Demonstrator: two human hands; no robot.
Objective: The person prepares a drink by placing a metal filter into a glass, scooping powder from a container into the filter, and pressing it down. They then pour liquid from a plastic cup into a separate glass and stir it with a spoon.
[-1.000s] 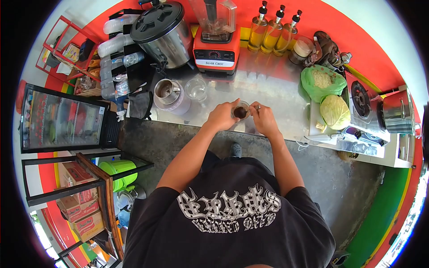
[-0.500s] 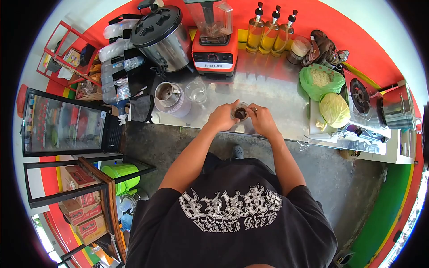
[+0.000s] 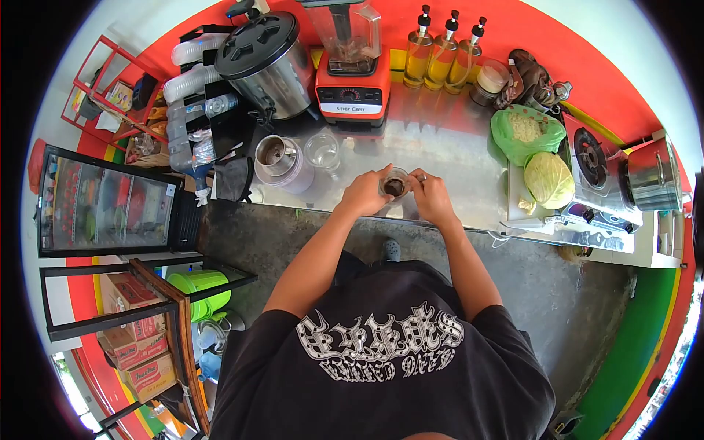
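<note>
A small clear glass (image 3: 396, 174) with dark brown contents is at the front edge of the steel counter (image 3: 440, 147). My left hand (image 3: 367, 192) is wrapped round its left side. My right hand (image 3: 431, 198) is closed at the right side of the rim, fingertips right against the glass. A small shiny bit shows at those fingers, but I cannot tell what they pinch. To the left are an empty clear glass (image 3: 323, 150) and a metal cup (image 3: 273, 152) on a white round container (image 3: 297, 176).
Behind stand a red blender (image 3: 352, 92), a large steel urn (image 3: 271, 77) and several pump bottles (image 3: 444, 55). On the right are a cabbage (image 3: 548, 181), a green bag (image 3: 524, 132) and a gas stove (image 3: 590, 158). A small fridge (image 3: 110, 202) stands left.
My right hand has shifted slightly to the right along the glass rim, and its fingers have turned a little. My left hand stays round the glass.
</note>
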